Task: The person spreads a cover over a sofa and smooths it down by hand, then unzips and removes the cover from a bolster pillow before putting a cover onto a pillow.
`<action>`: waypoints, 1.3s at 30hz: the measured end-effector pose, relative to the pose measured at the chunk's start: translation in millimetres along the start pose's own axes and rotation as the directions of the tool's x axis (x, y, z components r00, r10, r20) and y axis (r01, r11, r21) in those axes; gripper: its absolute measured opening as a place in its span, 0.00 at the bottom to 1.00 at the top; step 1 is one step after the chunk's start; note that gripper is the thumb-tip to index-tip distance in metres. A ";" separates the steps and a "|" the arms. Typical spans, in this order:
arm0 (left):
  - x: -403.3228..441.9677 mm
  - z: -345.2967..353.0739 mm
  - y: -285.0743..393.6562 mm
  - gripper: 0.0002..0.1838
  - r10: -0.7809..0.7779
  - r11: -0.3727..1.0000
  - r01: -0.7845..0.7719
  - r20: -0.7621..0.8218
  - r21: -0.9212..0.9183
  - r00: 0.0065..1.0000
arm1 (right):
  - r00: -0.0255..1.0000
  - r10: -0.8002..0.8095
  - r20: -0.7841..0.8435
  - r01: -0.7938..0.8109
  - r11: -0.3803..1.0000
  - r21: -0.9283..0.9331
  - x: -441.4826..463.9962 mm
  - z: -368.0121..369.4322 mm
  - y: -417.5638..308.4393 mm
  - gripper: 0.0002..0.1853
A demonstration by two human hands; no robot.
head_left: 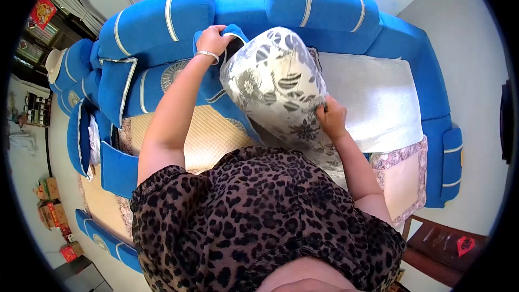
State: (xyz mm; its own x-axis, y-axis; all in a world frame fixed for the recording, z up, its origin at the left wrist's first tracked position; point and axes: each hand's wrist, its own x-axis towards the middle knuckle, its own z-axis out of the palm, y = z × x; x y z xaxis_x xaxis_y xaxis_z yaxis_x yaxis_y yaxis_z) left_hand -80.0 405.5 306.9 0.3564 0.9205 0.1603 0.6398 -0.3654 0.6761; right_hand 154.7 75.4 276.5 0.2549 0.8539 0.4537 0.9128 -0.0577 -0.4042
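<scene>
My left hand [211, 41] is closed on the edge of a blue cushion cover [238, 31] with pale piping. A dark opening shows just below that edge. Beside it, a plump white pillow [275, 84] with grey and black flower and leaf prints is tilted in front of my chest. My right hand [332, 117] pinches the pillow's right side, its fabric bunched at the fingers. Whether the pillow's left end lies inside the cover or only against it, I cannot tell. The pillow's lower end is partly hidden by my patterned top.
A blue sofa [240, 8] with rounded back cushions curves around me. A whitish mat [373, 97] covers the right seat, a beige quilted pad [208, 135] the left. Blue cushions [114, 89] lean at left. A dark reddish table [443, 251] stands at lower right, boxes [52, 213] at far left.
</scene>
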 end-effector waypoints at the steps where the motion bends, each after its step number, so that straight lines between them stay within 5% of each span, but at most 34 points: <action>1: -12.7 -2.3 7.6 0.19 0.023 0.998 -0.024 0.011 0.054 1.000 | 0.998 -0.002 -0.063 0.002 1.000 -0.006 2.9 2.3 4.5 0.09; 7: -37.3 18.1 -20.8 0.20 0.226 0.890 -0.145 -0.142 0.433 0.964 | 0.991 0.047 -0.129 -0.055 0.997 -0.060 30.9 26.8 18.5 0.09; 10: -49.2 36.0 -38.5 0.18 0.171 0.878 -0.031 -0.251 0.478 0.953 | 0.991 0.044 -0.128 -0.056 0.994 -0.093 34.8 44.9 18.0 0.11; 15: -52.7 58.1 -52.7 0.23 -0.249 0.903 0.289 -0.161 0.318 0.955 | 0.999 0.003 -0.054 -0.008 0.994 -0.109 29.0 65.7 10.5 0.11; 18: -33.7 57.1 -63.0 0.22 -0.227 0.939 0.280 -0.252 0.199 0.941 | 0.996 -0.089 0.026 0.091 0.993 -0.073 11.3 87.2 -4.5 0.11; 19: -22.0 38.1 -55.3 0.24 -0.307 0.939 0.323 -0.138 0.120 0.942 | 0.993 -0.097 0.061 0.101 0.993 -0.057 10.4 90.0 -21.1 0.10; 20: -16.8 38.6 -52.8 0.21 -0.221 0.961 0.254 -0.244 0.111 0.944 | 0.990 -0.104 0.090 0.108 0.993 -0.039 5.8 88.8 -28.8 0.10; 24: -0.9 20.5 -21.6 0.19 -0.072 0.997 0.067 -0.134 -0.042 0.988 | 0.984 -0.117 0.136 0.116 0.993 0.017 -3.5 97.6 -27.3 0.10; 26: -10.3 14.8 16.5 0.18 0.129 0.989 -0.117 -0.146 0.091 0.981 | 0.986 -0.097 0.134 0.093 0.995 0.035 2.1 101.0 -28.0 0.10; 31: -65.6 14.4 159.9 0.14 0.368 0.907 -0.371 0.050 0.199 0.928 | 0.998 -0.002 0.065 -0.003 0.998 0.070 30.4 88.4 -22.6 0.10; 33: -90.0 17.1 204.5 0.16 0.454 0.870 -0.470 0.130 0.151 0.881 | 0.994 -0.039 -0.105 0.056 0.985 0.165 50.4 69.7 -22.6 0.15; 36: -115.6 6.8 221.3 0.22 0.723 0.689 -0.721 -0.150 0.082 0.674 | 0.957 0.234 -0.173 -0.139 0.891 0.433 68.1 51.0 -0.6 0.25; 37: -124.2 -0.9 218.4 0.23 0.786 0.596 -0.796 -0.276 0.102 0.553 | 0.956 0.184 -0.229 -0.045 0.862 0.505 80.5 23.1 -10.2 0.25; 39: -143.2 -4.0 184.5 0.31 0.751 0.604 -0.795 -0.375 0.054 0.544 | 0.956 0.149 -0.254 0.043 0.782 0.622 91.7 -12.9 -2.4 0.21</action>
State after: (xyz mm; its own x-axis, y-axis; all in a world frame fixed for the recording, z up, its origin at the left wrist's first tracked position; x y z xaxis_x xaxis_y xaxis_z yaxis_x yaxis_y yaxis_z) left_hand -15.7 206.8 411.6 0.4189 0.2786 0.8643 0.1395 -0.9602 0.2419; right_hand 180.0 147.1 329.4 0.4604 0.6762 0.5752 0.5266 0.3136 -0.7902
